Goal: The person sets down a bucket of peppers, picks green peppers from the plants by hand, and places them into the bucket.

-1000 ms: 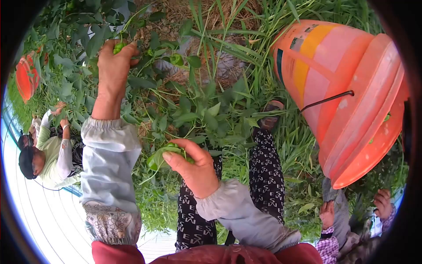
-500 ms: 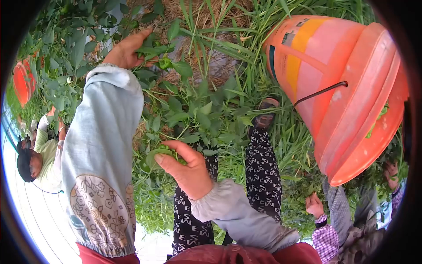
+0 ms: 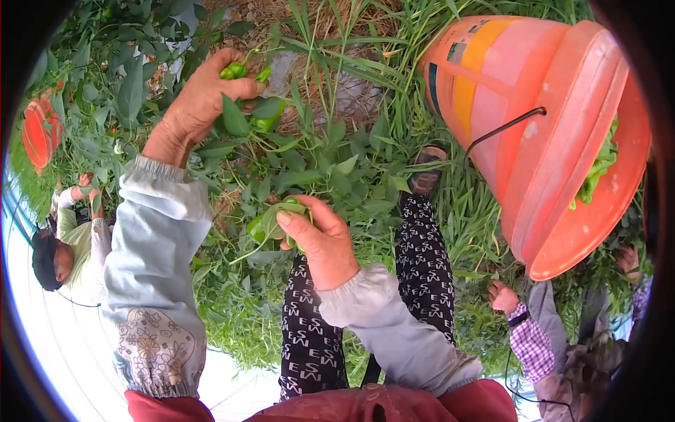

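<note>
My left hand (image 3: 207, 95), at the upper left, is closed around green peppers (image 3: 234, 71) that show between thumb and fingers. Just beneath its fingertips a larger green pepper (image 3: 268, 118) hangs among leaves of the plant. Lower down, near the middle of the view, my right hand (image 3: 318, 235) pinches green peppers (image 3: 261, 226) together with a leaf and a long thin stem. Part of what this hand holds is hidden behind the leaf and fingers.
A tilted orange bucket (image 3: 524, 133) with green peppers inside stands at the right. Another orange bucket (image 3: 41, 132) is at the far left, above a person in a dark cap (image 3: 45, 259). A co-worker's checkered sleeve (image 3: 532, 346) shows at lower right. Grass and pepper plants surround my legs.
My left hand has closed on peppers and turned. My right hand has moved slightly up and right with its peppers. The view has shifted a little.
</note>
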### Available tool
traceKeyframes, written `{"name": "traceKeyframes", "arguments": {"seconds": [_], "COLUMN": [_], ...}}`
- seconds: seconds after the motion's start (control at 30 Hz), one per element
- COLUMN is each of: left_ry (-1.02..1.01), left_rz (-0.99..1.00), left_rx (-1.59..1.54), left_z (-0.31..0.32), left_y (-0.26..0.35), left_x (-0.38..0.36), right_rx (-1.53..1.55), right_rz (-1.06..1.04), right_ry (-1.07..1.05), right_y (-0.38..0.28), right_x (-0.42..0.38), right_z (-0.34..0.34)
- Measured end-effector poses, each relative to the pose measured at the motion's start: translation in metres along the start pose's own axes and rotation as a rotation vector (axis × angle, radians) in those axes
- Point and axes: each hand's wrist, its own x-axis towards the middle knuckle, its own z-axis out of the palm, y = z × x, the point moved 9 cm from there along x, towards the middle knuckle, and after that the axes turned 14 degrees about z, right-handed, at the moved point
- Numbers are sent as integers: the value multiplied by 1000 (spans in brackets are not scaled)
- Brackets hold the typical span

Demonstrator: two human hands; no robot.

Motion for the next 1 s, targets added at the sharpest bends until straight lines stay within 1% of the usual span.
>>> {"name": "traceKeyframes", "arguments": {"seconds": [0.03, 0.1, 0.13, 0.17, 0.23, 0.3, 0.37, 0.4, 0.47, 0.5, 0.57, 0.63, 0.7, 0.77, 0.8, 0.87, 0.9, 0.93, 0.97, 1.0], "left_ry": [-2, 103, 152, 154, 243, 276, 315, 314, 360, 358, 381, 420, 466, 537, 538, 516, 515, 604, 692, 645], "left_rz": [-1, 107, 117, 117, 119, 123, 167, 168, 166, 171, 158, 162, 170, 254, 260, 278, 283, 273, 261, 298], "left_rx": [3, -111, -120, -122, -291, -319, -398, -410, -452, -468, -441, -465, -492, -347, -355, -167, -174, -273, -370, -317], "left_z": [1, -6, -13, -15, -22, -23, -24, -24, -27, -25, -25, -28, -32, -38, -36, -30, -28, -31, -35, -39], "left_y": [0, 7, 3, -2, -12, -17, -18, -18, -17, -17, -21, -20, -21, -15, -13, -6, -3, -5, -8, 4], "left_x": [-11, -33, -43, -51, -65, -72, -74, -74, -74, -74, -78, -83, -89, -94, -97, -103, -107, -114, -121, -121], "right_rx": [86, 235, 291, 289, 313, 276, 198, 190, 254, 243, 372, 373, 342, 338, 344, 342, 351, 377, 374, 365], "right_rz": [9, 30, 59, 60, 49, 50, 141, 138, 223, 217, 173, 138, 90, 43, 1, -5, -6, -45, -51, -74], "right_ry": [2, -40, -100, -99, -156, -177, -168, -159, -159, -148, -272, -231, -63, -64, -72, -39, -10, -74, -73, -52], "right_y": [-1, 1, 0, -1, -10, -18, -11, -9, 4, 8, 9, 9, 6, -2, -9, -14, -15, -21, -24, -30], "right_x": [3, 14, 16, 21, 31, 50, 73, 81, 96, 99, 103, 97, 92, 80, 71, 57, 50, 44, 38, 33], "right_z": [-8, -20, -19, -18, -9, 10, 34, 41, 52, 56, 70, 70, 50, 39, 36, 27, 22, 22, 18, 13]}}
